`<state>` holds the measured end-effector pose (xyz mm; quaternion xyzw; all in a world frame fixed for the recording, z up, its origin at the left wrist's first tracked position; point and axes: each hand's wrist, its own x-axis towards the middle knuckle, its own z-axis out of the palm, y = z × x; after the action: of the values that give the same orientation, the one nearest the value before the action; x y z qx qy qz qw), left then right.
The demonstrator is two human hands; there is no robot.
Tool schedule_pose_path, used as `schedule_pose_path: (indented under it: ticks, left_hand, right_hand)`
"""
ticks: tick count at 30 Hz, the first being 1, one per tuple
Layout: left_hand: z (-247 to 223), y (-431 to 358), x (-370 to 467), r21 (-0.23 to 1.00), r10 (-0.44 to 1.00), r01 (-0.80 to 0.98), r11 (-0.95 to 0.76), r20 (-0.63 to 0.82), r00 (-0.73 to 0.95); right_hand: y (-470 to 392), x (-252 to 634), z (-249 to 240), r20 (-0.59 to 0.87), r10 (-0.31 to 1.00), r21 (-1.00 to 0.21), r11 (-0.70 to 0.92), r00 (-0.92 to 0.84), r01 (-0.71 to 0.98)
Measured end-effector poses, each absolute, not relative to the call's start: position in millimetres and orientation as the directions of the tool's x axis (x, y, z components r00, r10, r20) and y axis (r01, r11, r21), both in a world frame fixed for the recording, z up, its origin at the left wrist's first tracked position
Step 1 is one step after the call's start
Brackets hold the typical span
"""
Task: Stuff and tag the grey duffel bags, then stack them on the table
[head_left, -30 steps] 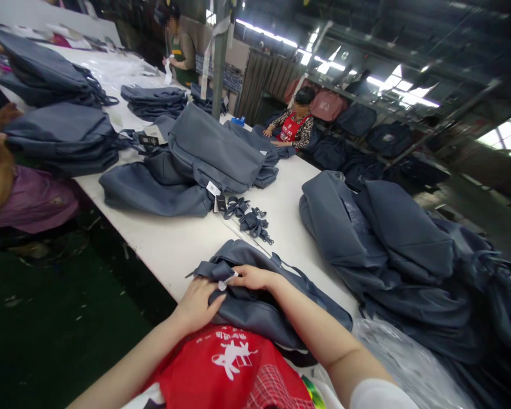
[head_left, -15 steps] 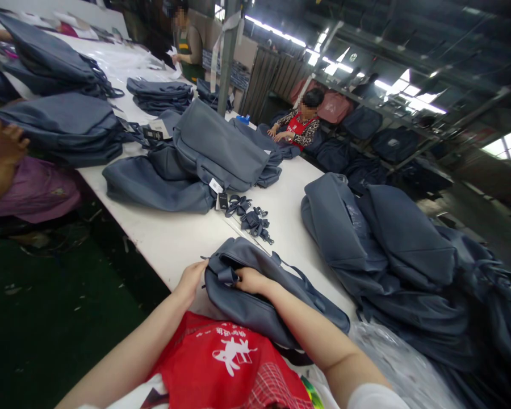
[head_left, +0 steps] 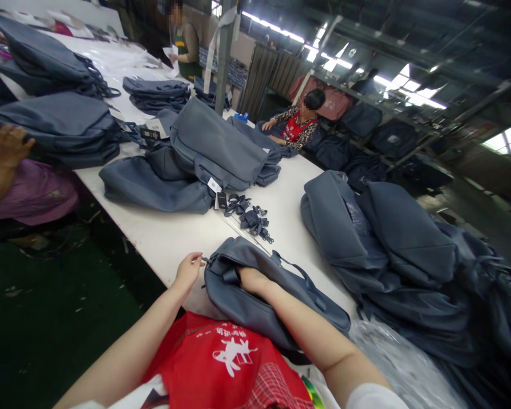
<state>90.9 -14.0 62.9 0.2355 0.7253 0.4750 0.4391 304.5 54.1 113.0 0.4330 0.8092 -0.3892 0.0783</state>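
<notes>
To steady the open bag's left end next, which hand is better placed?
Likely the left hand: it is at that end, outside the bag. The right hand is inside it, partly hidden.

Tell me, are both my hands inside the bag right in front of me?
No, only your right hand reaches into the blue-grey bag; your left hand is outside, at its left end.
</notes>
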Motion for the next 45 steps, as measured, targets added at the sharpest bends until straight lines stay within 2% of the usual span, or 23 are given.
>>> schedule_pose_path:
  ticks: [4, 7, 12, 14, 16, 19, 22, 24, 28, 34, 39, 45]
  left_hand:
    - [63, -5, 84, 0.896, 0.809, -0.068, 0.438, -0.426, -0.405]
    - [74, -6, 80, 0.913, 0.829, -0.085, 0.398, -0.398, -0.393]
    - [104, -16, 79, 0.933, 0.874, -0.138, 0.332, -0.359, -0.327]
    - [111, -20, 85, 0.927, 0.883, -0.155, 0.341, -0.373, -0.286]
    - [114, -24, 93, 0.916, 0.881, -0.169, 0.363, -0.397, -0.258]
    - [107, -26, 102, 0.903, 0.869, -0.164, 0.398, -0.428, -0.248]
    - [92, -22, 100, 0.908, 0.858, -0.118, 0.402, -0.418, -0.299]
    - [81, -16, 92, 0.916, 0.843, -0.065, 0.396, -0.391, -0.370]
    - [65, -5, 81, 0.909, 0.838, 0.011, 0.416, -0.379, -0.393]
    - [60, 2, 88, 0.901, 0.853, -0.038, 0.432, -0.422, -0.307]
    - [56, 6, 85, 0.900, 0.843, -0.062, 0.431, -0.426, -0.327]
    - [48, 25, 81, 0.886, 0.837, -0.034, 0.462, -0.448, -0.314]
  right_hand:
    - [51, 305, 117, -0.455, 0.657, -0.575, 0.298, -0.601, 0.762]
    - [50, 304, 120, -0.439, 0.663, -0.595, 0.292, -0.607, 0.749]
    - [52, 296, 138, -0.213, 0.656, -0.820, 0.282, -0.724, 0.497]
    - [51, 289, 149, -0.165, 0.639, -0.850, 0.294, -0.751, 0.437]
    - [47, 281, 157, -0.127, 0.613, -0.812, 0.387, -0.779, 0.437]
    - [40, 271, 157, -0.143, 0.583, -0.667, 0.540, -0.800, 0.512]
    - [39, 268, 146, -0.230, 0.607, -0.518, 0.585, -0.761, 0.623]
    - [41, 267, 138, -0.245, 0.621, -0.465, 0.598, -0.744, 0.653]
    - [47, 266, 131, -0.232, 0.566, -0.501, 0.628, -0.791, 0.596]
    - [55, 259, 126, -0.267, 0.571, -0.608, 0.525, -0.776, 0.595]
    - [60, 254, 124, -0.337, 0.644, -0.509, 0.489, -0.687, 0.708]
    - [62, 249, 123, -0.335, 0.639, -0.478, 0.519, -0.693, 0.709]
